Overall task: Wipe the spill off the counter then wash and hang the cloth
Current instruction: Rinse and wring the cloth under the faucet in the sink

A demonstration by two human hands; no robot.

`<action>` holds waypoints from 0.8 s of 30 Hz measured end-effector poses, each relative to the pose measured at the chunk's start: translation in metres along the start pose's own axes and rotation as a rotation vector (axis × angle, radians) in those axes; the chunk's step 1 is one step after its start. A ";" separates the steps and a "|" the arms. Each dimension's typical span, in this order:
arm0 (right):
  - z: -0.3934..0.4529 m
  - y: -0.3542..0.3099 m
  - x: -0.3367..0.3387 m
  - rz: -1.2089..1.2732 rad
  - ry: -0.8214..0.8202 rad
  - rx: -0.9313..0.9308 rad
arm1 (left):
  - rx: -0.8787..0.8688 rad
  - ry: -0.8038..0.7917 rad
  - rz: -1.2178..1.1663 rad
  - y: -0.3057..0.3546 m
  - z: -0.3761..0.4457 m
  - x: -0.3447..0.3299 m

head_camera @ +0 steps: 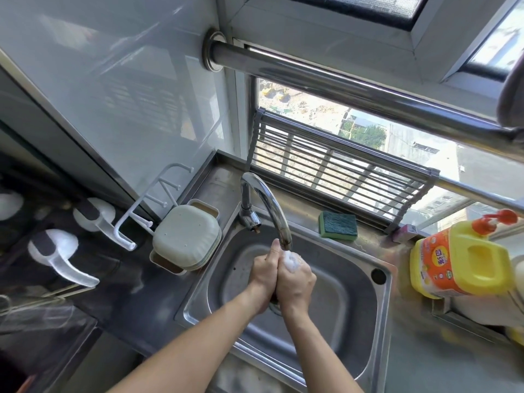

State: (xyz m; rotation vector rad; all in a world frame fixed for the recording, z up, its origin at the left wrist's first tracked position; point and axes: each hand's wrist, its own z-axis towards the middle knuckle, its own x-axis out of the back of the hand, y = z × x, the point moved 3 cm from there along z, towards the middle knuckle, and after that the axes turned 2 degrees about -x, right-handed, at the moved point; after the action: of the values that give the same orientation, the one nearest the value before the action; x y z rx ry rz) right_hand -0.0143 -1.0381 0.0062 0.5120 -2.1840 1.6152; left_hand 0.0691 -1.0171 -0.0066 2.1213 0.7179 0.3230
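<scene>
Both my hands meet over the steel sink point(351, 302), right under the spout of the curved faucet point(266, 199). My right hand point(295, 282) is closed around a small white wet bundle that looks like the cloth point(292, 260); only its top shows above my fingers. My left hand point(262, 275) presses against it from the left, fingers closed. Water or foam blurs the bundle, so most of the cloth is hidden between my palms.
A green sponge point(338, 224) lies on the ledge behind the sink. A yellow detergent jug point(459, 259) stands at the right. Stacked pale dishes point(185, 236) and a white hook rack point(141, 211) are at the left. A steel rail point(354, 83) runs overhead.
</scene>
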 end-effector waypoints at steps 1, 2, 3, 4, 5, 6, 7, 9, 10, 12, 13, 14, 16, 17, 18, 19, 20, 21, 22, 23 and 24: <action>0.001 0.000 0.001 -0.016 -0.014 -0.006 | -0.017 -0.026 0.018 0.000 0.000 0.000; 0.004 0.000 0.002 -0.034 -0.024 -0.038 | -0.020 -0.056 0.033 -0.002 0.000 0.000; 0.007 0.002 0.003 -0.047 -0.031 -0.101 | -0.015 -0.089 0.032 -0.002 -0.001 -0.001; 0.010 0.003 0.004 -0.024 -0.019 -0.193 | -0.001 -0.131 0.008 -0.005 -0.001 -0.002; 0.013 0.004 0.006 0.056 0.006 -0.312 | 0.016 -0.177 -0.031 -0.006 -0.001 -0.002; 0.015 0.006 0.007 0.202 0.040 -0.455 | 0.026 -0.221 -0.053 -0.005 0.000 -0.001; 0.016 0.008 0.009 0.374 0.062 -0.607 | 0.020 -0.236 -0.052 -0.003 -0.001 0.000; 0.017 0.011 0.011 0.648 0.040 -0.838 | 0.008 -0.215 0.033 -0.007 0.007 0.009; 0.018 0.012 0.012 0.751 0.020 -0.875 | 0.011 -0.213 0.114 -0.008 0.010 0.015; 0.023 0.016 0.012 0.909 -0.014 -0.845 | 0.033 -0.288 0.223 -0.011 0.012 0.024; 0.025 0.019 0.010 0.955 -0.019 -0.829 | 0.050 -0.332 0.235 -0.012 0.012 0.028; 0.026 0.021 0.009 0.979 -0.022 -0.820 | 0.067 -0.343 0.239 -0.013 0.014 0.031; 0.027 0.025 0.006 0.983 -0.036 -0.811 | 0.061 -0.263 0.268 -0.010 0.014 0.036; 0.025 0.024 0.005 0.955 -0.064 -0.800 | 0.053 -0.199 0.280 -0.009 0.015 0.037; 0.022 0.021 0.005 0.899 -0.082 -0.787 | 0.060 -0.145 0.274 -0.009 0.017 0.038; 0.020 0.019 0.005 0.827 -0.100 -0.769 | 0.069 -0.110 0.244 -0.008 0.017 0.039; 0.018 0.016 0.005 0.762 -0.127 -0.746 | 0.068 -0.086 0.209 -0.008 0.019 0.039; 0.019 0.015 0.004 0.715 -0.163 -0.717 | 0.060 -0.072 0.180 -0.009 0.021 0.039; 0.019 0.013 0.003 0.662 -0.192 -0.692 | 0.048 -0.067 0.156 -0.009 0.022 0.038; 0.020 0.014 0.002 0.604 -0.215 -0.686 | 0.037 -0.069 0.139 -0.009 0.023 0.038; 0.020 0.014 0.002 0.553 -0.230 -0.680 | 0.024 -0.075 0.128 -0.009 0.024 0.037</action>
State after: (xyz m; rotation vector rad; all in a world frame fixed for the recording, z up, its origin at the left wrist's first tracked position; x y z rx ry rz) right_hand -0.0242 -1.0539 -0.0097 -0.1313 -3.0241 0.9211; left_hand 0.1068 -1.0059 -0.0294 2.1946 0.5464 0.3038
